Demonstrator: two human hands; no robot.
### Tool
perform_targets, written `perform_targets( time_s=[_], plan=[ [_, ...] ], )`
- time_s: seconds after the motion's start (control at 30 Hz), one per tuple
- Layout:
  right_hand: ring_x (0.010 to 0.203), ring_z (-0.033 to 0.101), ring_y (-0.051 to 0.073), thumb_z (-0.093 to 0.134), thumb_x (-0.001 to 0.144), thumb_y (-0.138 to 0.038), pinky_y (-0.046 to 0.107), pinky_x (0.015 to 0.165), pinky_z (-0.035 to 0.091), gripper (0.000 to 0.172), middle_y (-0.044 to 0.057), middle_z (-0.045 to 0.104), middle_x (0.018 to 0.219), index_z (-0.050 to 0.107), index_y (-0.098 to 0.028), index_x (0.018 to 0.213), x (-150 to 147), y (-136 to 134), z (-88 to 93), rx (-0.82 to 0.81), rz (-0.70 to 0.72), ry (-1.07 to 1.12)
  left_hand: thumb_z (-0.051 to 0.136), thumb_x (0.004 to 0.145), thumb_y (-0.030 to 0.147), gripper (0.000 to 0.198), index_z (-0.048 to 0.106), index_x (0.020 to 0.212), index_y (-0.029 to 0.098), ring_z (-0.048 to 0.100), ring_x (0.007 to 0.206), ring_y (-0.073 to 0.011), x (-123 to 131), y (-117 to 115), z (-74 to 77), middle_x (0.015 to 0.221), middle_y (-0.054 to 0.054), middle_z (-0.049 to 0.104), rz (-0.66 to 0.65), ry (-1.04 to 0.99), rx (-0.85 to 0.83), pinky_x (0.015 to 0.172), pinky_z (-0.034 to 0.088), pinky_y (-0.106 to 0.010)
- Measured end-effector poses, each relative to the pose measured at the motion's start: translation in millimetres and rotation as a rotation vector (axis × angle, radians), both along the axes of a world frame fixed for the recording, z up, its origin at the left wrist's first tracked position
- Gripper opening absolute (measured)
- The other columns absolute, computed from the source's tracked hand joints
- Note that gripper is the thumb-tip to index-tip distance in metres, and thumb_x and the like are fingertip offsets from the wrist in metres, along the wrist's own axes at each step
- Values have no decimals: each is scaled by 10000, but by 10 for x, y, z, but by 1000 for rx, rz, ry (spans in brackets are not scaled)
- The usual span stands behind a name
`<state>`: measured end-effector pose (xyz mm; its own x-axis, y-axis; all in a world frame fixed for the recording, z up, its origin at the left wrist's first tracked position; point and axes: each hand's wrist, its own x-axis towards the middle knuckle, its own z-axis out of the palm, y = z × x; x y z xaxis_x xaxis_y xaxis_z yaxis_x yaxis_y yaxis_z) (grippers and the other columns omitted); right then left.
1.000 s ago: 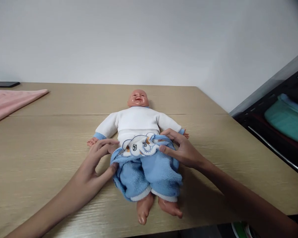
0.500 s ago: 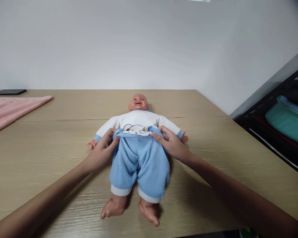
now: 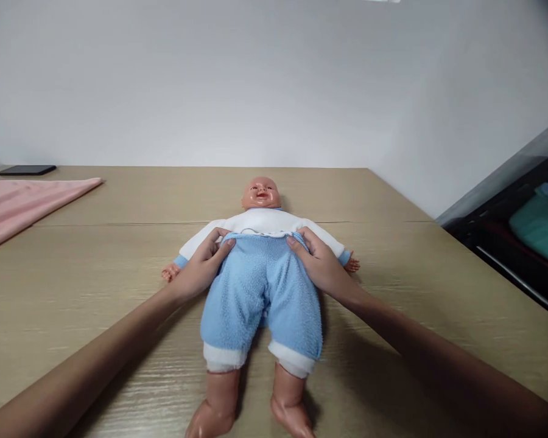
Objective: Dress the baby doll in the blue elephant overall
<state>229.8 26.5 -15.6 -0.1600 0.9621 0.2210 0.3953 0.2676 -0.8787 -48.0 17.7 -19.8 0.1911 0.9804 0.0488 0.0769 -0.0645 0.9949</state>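
Note:
A baby doll (image 3: 261, 193) lies on its back on the wooden table, head away from me and feet toward me. It wears a white top (image 3: 269, 219) with blue cuffs and light blue pants (image 3: 251, 292) with white leg cuffs. My left hand (image 3: 210, 252) pinches the pants' waistband at the left side, thumb on top. At the right side, my right hand (image 3: 317, 255) grips the same waistband, thumb also on top. The waistband lies over the doll's belly and covers most of the print on the top. Both lower legs are bare below the cuffs.
A pink cloth (image 3: 31, 204) lies at the table's left, with a dark phone-like slab (image 3: 26, 170) behind it. On the right, beyond the table (image 3: 95, 316) edge, a black rack (image 3: 506, 225) holds a teal item (image 3: 541, 225). A pale wall stands behind.
Both hands have drawn the waistband up toward the doll's chest, hiding more of the print. The leg cuffs sit higher, baring more of the lower legs. The view has shifted slightly.

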Motion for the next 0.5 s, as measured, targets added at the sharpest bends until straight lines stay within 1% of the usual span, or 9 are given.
perform_targets(
  time_s=[0.07, 0.13, 0.2, 0.27, 0.33, 0.37, 0.43, 0.47, 0.5],
  plan=[
    [919, 584, 227, 633, 1031, -604, 345, 893, 462, 363, -2, 599, 923, 611, -245, 986, -5, 79, -48, -34, 14, 54, 762, 952, 693, 517, 609, 1100, 223, 515, 776, -159, 34, 70, -24, 866, 40, 575, 4, -31, -24, 707, 410, -250],
    [991, 623, 260, 657, 1007, -624, 355, 921, 502, 384, 28, 660, 974, 646, -242, 972, 39, 105, -72, -82, 38, 79, 774, 949, 666, 492, 625, 1076, 214, 549, 834, -169, 34, 98, -37, 913, 24, 597, -9, -46, -24, 750, 434, -256],
    [1045, 642, 288, 652, 1006, -616, 374, 950, 531, 379, 51, 701, 1021, 691, -240, 982, 155, 82, -76, -130, 88, 71, 756, 979, 621, 427, 640, 1056, 217, 575, 877, -182, -32, 96, -39, 940, 12, 617, -47, -13, -5, 795, 460, -269],
    [1099, 654, 313, 638, 1011, -558, 415, 1016, 541, 337, 70, 724, 1084, 730, -234, 1030, 342, 33, -76, -131, 183, 16, 753, 985, 584, 378, 676, 1056, 221, 620, 962, -218, -177, 83, -27, 993, -12, 664, -123, 73, 40, 876, 500, -303],
    [1178, 650, 340, 640, 995, -473, 475, 1111, 520, 294, 91, 723, 1175, 751, -230, 1117, 562, -22, -77, -60, 330, -93, 781, 960, 539, 370, 733, 1157, 230, 666, 1154, -295, -373, 71, -7, 1139, -56, 737, -261, 149, 50, 1023, 530, -377],
    [1255, 631, 358, 648, 982, -442, 506, 1170, 493, 312, 102, 710, 1262, 752, -234, 1190, 665, -50, -76, -28, 418, -141, 796, 947, 506, 417, 743, 1265, 241, 654, 1285, -338, -471, 65, 2, 1256, -79, 754, -356, 176, 40, 1109, 521, -426],
    [1394, 576, 371, 652, 991, -402, 536, 1251, 445, 380, 113, 659, 1423, 727, -260, 1336, 812, -109, -58, -28, 525, -208, 802, 948, 422, 578, 674, 1494, 283, 538, 1525, -382, -627, 47, 10, 1513, -103, 695, -511, 237, 28, 1268, 431, -510],
    [1448, 546, 372, 672, 996, -394, 539, 1277, 428, 419, 116, 622, 1494, 706, -275, 1397, 846, -142, -41, -55, 544, -237, 807, 950, 387, 654, 621, 1572, 307, 459, 1606, -384, -673, 34, 9, 1620, -100, 630, -547, 282, 37, 1330, 361, -535],
    [1481, 527, 369, 699, 998, -390, 533, 1292, 422, 448, 116, 590, 1542, 691, -289, 1434, 852, -179, -21, -91, 540, -256, 827, 941, 365, 721, 580, 1617, 326, 387, 1658, -383, -696, 18, 4, 1700, -92, 560, -553, 330, 51, 1373, 289, -550]
  ],
)
